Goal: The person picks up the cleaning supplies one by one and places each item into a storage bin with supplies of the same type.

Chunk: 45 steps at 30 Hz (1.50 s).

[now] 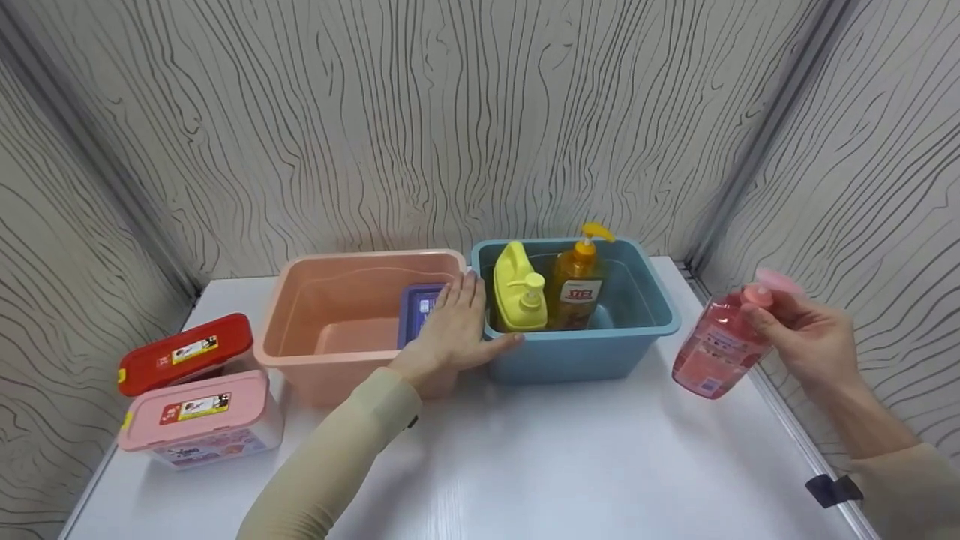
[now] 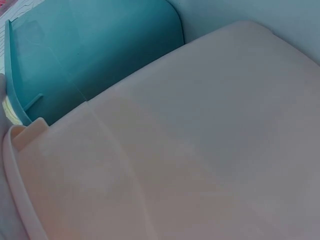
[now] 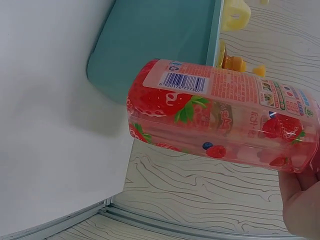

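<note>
My right hand (image 1: 814,337) grips a pink pump bottle (image 1: 718,349) by its neck, holding it tilted above the right side of the table. In the right wrist view the bottle (image 3: 215,115) shows strawberry pictures and a barcode. My left hand (image 1: 457,322) lies with straight fingers over the adjoining rims of the pink bin (image 1: 300,360) and the blue bin (image 1: 577,360). Inside the blue bin stand a yellow jug-shaped pump bottle (image 1: 517,300) and an amber pump bottle (image 1: 577,289). A purple box (image 1: 411,311) sits in the pink bin, partly hidden by my left hand.
At the left of the white table (image 1: 525,457) are a red-lidded box (image 1: 165,356) and a pink-lidded box (image 1: 202,420), side by side. Wood-patterned panels (image 1: 480,127) enclose the back and sides. A metal rail (image 1: 795,442) runs along the right edge.
</note>
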Motion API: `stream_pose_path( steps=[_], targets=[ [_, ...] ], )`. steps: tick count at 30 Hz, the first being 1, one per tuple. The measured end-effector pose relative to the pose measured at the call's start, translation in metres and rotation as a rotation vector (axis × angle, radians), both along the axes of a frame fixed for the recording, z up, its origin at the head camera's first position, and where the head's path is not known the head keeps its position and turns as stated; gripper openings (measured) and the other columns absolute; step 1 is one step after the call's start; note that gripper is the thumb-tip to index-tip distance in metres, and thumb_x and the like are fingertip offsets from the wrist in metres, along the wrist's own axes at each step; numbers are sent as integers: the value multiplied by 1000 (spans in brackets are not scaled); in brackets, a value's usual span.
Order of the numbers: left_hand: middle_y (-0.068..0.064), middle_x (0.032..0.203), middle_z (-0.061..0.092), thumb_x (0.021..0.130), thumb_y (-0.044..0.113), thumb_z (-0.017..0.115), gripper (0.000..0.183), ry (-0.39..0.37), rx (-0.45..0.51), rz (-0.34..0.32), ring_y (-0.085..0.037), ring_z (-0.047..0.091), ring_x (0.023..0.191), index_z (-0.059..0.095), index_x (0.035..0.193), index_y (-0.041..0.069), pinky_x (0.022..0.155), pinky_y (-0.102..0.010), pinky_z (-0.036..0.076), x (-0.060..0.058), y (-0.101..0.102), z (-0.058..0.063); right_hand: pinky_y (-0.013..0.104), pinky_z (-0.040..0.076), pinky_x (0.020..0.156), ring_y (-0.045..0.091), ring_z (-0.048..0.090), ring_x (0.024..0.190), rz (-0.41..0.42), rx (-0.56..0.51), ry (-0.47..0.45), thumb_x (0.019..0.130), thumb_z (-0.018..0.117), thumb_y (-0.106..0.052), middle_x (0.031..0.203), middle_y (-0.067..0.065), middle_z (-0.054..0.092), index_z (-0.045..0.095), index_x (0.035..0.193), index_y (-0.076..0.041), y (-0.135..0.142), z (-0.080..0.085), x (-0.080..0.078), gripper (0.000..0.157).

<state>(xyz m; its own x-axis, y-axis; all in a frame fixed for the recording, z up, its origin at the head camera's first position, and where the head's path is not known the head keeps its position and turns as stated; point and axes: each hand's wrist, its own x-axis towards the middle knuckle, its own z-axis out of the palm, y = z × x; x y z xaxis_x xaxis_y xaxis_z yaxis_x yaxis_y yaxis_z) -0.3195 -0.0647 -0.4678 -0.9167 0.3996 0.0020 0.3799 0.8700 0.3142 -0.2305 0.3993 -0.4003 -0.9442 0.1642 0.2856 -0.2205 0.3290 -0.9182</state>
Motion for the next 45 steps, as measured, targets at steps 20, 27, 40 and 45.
stream_pose_path(
  steps=[20, 27, 40, 45],
  targets=[
    [-19, 191, 3, 97, 95, 38, 129, 4, -3, 7, -34, 3, 180, 7, 180, 2, 148, -51, 4, 0, -1, 2, 13, 58, 81, 5, 72, 88, 97, -41, 133, 105, 75, 3, 108, -14, 88, 79, 132, 3, -24, 27, -13, 28],
    [-18, 192, 4, 97, 95, 38, 128, 0, -3, 11, -35, 3, 181, 7, 180, 3, 148, -52, 5, -1, -1, 1, 16, 61, 82, 9, 76, 90, 160, -107, 198, 103, 73, 10, 109, -4, 89, 75, 131, 14, -42, 38, -21, 28],
    [-22, 190, 8, 99, 92, 40, 127, 21, -17, -7, -37, 6, 180, 11, 179, -1, 148, -52, 8, 0, 0, 2, 18, 61, 75, 12, 70, 84, 194, -150, 245, 102, 73, 12, 106, 1, 89, 74, 127, 18, -68, 53, -38, 26],
    [-21, 191, 6, 98, 93, 39, 127, 12, -17, -5, -37, 5, 180, 10, 179, 0, 148, -52, 7, 0, 2, 1, 19, 61, 76, 12, 71, 84, 203, -141, 249, 102, 74, 9, 105, 0, 88, 74, 129, 17, -74, 58, -44, 27]
  ],
)
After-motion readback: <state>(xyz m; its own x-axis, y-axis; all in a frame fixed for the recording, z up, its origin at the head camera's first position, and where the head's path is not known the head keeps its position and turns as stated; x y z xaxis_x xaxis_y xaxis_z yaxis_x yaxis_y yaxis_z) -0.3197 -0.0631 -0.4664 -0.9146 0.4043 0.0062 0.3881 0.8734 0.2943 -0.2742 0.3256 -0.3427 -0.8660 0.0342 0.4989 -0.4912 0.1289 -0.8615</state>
